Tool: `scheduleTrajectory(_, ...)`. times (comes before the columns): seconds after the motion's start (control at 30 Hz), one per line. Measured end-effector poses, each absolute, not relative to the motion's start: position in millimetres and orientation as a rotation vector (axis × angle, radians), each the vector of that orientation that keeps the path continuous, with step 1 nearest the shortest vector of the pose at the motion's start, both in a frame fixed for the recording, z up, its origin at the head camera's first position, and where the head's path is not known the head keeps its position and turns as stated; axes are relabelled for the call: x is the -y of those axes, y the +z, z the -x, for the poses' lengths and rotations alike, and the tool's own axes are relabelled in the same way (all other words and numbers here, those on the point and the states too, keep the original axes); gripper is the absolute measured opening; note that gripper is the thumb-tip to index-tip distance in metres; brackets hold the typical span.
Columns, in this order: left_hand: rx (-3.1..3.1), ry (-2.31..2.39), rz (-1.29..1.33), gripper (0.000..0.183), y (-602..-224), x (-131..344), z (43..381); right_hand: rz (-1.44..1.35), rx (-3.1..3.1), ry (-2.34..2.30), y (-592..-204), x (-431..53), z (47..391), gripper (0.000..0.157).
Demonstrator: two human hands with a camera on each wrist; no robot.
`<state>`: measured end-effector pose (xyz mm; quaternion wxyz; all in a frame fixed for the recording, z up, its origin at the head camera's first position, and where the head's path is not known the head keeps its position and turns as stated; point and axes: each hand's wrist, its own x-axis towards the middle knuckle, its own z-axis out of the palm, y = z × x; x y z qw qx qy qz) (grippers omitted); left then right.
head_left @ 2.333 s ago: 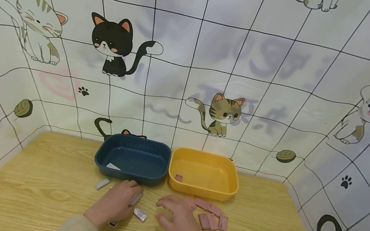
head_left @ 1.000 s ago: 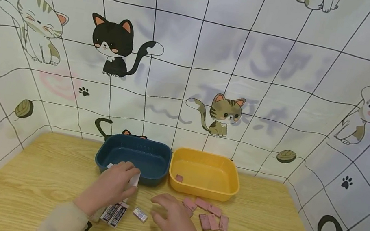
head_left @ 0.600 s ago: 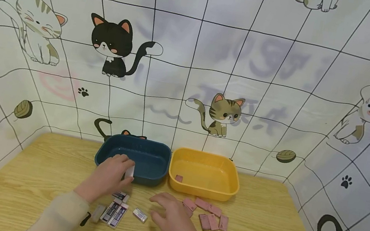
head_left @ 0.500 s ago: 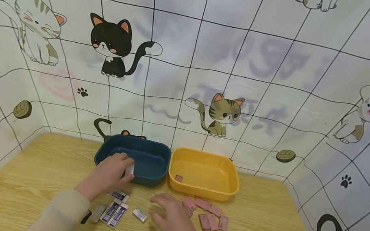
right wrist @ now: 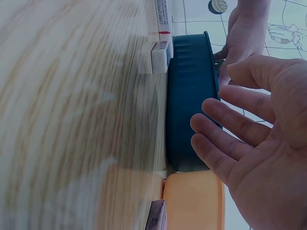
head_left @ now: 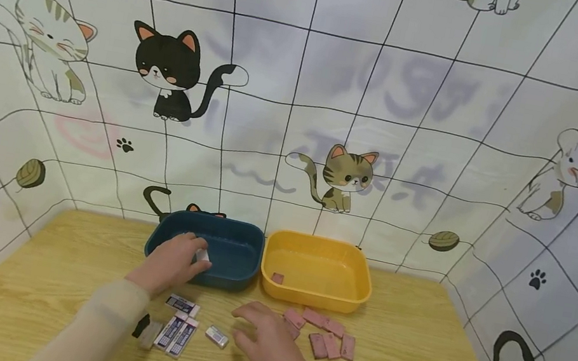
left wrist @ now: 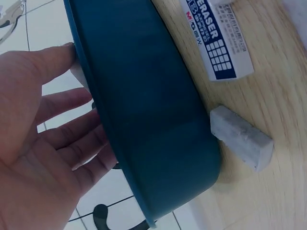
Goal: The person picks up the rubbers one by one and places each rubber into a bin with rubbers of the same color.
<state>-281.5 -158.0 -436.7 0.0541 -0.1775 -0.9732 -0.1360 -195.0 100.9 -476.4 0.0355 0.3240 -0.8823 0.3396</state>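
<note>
My left hand reaches over the near rim of the dark blue bin, thumb and fingers about a small white eraser. In the left wrist view the bin wall hides most of that eraser, and the fingertips lie behind the rim. My right hand hovers relaxed over the table, palm towards the left, with nothing in it. Between the hands lies a small sleeved eraser. Several erasers in dark-and-white sleeves sit below the left hand, beside a grey block.
A yellow bin stands against the blue one, with one pink block inside. Several pink blocks lie in front of it, right of my right hand. Another grey block is close to the blue bin. Cat-patterned sheeting rises behind.
My left hand has picked a white eraser off the table and carried it up into the blue bin, lowering it slightly. The right hand moved a little left, then stayed.
</note>
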Motion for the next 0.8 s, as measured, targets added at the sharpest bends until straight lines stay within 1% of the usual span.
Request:
scheduleTrajectory(0.33,3.105,-0.484,0.324,0.05,-441,164,302,-1.002,2.715,1.069,-477,-103,195,0.025)
scheduleTrajectory(0.47,3.132,-0.501,0.266,0.05,-446,168,309,-1.014,2.701,1.064,-478,-103,195,0.024)
scheduleTrajectory(0.63,3.155,-0.535,0.258,0.047,-448,170,313,-1.025,2.691,1.07,-478,-104,196,0.024)
scheduleTrajectory(0.8,3.163,-0.544,0.289,0.047,-440,170,310,-1.02,2.694,1.067,-478,-104,195,0.024)
